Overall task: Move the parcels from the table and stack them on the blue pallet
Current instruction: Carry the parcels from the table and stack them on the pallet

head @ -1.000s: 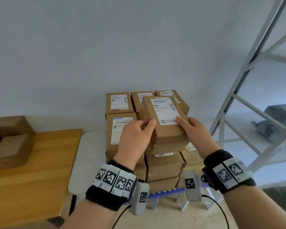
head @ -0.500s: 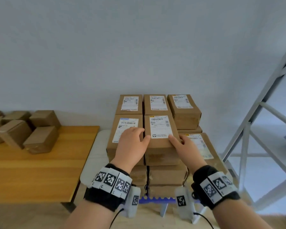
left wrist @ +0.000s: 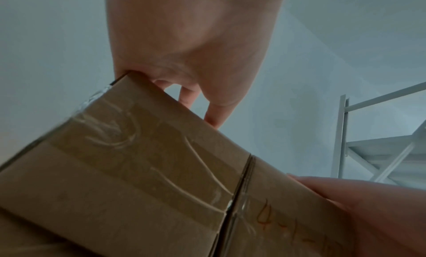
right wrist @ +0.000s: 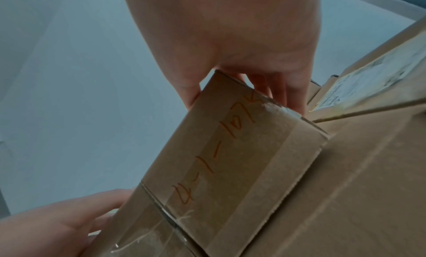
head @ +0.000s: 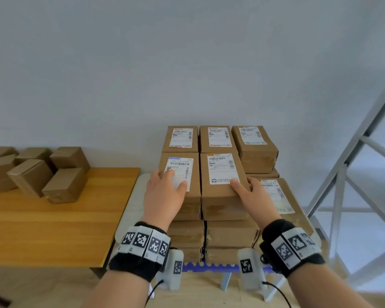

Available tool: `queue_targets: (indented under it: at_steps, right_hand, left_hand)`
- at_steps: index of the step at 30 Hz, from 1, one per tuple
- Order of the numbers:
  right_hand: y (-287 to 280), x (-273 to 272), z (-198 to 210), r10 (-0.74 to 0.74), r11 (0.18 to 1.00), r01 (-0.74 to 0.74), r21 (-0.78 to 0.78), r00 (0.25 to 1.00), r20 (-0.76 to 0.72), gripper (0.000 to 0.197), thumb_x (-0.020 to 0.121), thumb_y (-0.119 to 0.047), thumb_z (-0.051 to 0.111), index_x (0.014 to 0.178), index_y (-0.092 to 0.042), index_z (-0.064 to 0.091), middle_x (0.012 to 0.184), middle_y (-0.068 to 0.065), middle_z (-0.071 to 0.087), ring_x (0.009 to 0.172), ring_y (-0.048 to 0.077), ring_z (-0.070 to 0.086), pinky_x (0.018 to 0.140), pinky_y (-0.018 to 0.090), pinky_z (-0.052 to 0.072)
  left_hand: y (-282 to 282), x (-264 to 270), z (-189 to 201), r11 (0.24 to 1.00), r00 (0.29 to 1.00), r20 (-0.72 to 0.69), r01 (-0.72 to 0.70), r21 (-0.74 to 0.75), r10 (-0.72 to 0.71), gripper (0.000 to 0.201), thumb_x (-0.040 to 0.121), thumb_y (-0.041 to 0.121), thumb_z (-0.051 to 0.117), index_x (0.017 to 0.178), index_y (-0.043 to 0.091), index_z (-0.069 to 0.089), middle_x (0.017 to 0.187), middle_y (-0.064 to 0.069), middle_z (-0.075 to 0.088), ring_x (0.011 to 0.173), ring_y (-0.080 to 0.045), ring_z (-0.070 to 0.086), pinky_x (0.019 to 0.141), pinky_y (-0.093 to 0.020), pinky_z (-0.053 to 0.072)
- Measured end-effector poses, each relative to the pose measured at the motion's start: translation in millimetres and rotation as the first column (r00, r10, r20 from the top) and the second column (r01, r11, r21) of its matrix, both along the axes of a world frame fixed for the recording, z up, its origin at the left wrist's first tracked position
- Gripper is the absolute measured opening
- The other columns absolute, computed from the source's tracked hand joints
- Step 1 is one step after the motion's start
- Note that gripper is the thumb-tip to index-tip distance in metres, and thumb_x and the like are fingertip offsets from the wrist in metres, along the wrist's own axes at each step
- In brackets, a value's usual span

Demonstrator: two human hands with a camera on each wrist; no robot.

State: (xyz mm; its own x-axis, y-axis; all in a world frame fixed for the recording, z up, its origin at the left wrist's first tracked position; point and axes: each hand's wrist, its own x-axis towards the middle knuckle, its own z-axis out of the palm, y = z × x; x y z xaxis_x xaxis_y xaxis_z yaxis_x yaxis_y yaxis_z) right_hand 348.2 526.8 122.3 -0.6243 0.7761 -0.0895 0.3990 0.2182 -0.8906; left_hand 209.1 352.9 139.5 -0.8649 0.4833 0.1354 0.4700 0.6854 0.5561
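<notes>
Two hands were on the top tier of the parcel stack above the blue pallet [head: 211, 266]. The left hand [head: 164, 194] lay flat, fingers straight and spread, on the front left parcel [head: 187, 196], covering the lower part of its label. The right hand [head: 252, 197] gripped the front middle parcel [head: 222, 192] at its 4 o'clock corner, thumb on top near the label and fingers curled down the right side. That parcel sat flush against the front left parcel, with three more labelled parcels [head: 218, 138] behind at 12 o'clock and a lower, larger parcel [head: 282, 201] at 3 o'clock. At 9 o'clock, well apart from the stack, several plain parcels [head: 65, 185] lay clustered on the wooden table [head: 53, 230]. A white metal frame [head: 342, 174] stood at 3 o'clock.
</notes>
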Motion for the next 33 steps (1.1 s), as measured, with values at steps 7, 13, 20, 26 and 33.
queue_targets:
  at_steps: [7,13,20,26,33]
  right_hand:
    - [-5.7,-0.5,-3.5,-0.018,1.000,0.017,-0.020,0.999,-0.029,0.069,0.091,-0.056,0.056,0.146,-0.020,0.036,0.128,-0.001,0.058,0.109,0.017,0.060,0.092,0.038,0.054]
    - [-9.0,1.2,8.7,-0.028,0.997,0.026,0.078,0.999,0.022,0.074,0.090,-0.055,0.058,0.151,-0.021,0.031,0.143,0.003,0.047,0.123,0.022,0.052,0.101,0.042,0.048]
    - [-44.4,-1.0,45.5,0.023,0.934,0.015,0.357,0.995,-0.102,0.055,0.092,-0.044,0.060,0.143,-0.030,0.042,0.147,-0.005,0.039,0.132,0.015,0.041,0.104,0.035,0.041]
    - [-113.5,-43.1,75.9,0.171,0.907,-0.088,0.411,0.971,-0.169,0.046,0.095,-0.040,0.058,0.139,-0.029,0.048,0.143,-0.011,0.042,0.132,0.007,0.036,0.100,0.025,0.031]
    - [-234.3,-135.2,75.9,0.359,0.887,-0.291,0.358,0.923,-0.140,0.037,0.095,-0.037,0.060,0.130,-0.029,0.055,0.132,-0.010,0.049,0.120,0.005,0.045,0.094,0.020,0.035]
  left_hand:
    - [-1.4,-0.7,-7.2,0.999,1.000,-0.027,0.006,-0.031,-0.007,0.057,0.096,0.053,0.044,0.144,0.025,0.038,0.153,-0.007,0.028,0.134,-0.024,0.037,0.103,-0.043,0.046]
    - [-4.7,-3.7,-4.5,0.998,0.999,0.014,0.035,-0.047,-0.034,0.061,0.095,0.056,0.042,0.148,0.026,0.034,0.156,-0.007,0.026,0.142,-0.026,0.027,0.111,-0.046,0.037]
    - [-34.7,-3.0,15.4,0.996,0.999,0.036,0.024,0.081,-0.027,0.065,0.097,0.052,0.048,0.154,0.031,0.023,0.163,-0.004,0.014,0.150,-0.024,0.011,0.118,-0.043,0.021]
    - [-100.7,-31.5,34.2,0.987,1.000,0.002,-0.006,0.162,0.006,0.064,0.098,0.047,0.049,0.153,0.025,0.027,0.161,-0.003,0.021,0.149,-0.019,0.016,0.120,-0.041,0.023]
    - [-237.6,-92.9,32.9,0.981,0.989,0.064,-0.138,0.139,0.130,0.062,0.098,0.044,0.051,0.154,0.026,0.028,0.162,0.002,0.019,0.148,-0.016,0.018,0.116,-0.038,0.026]
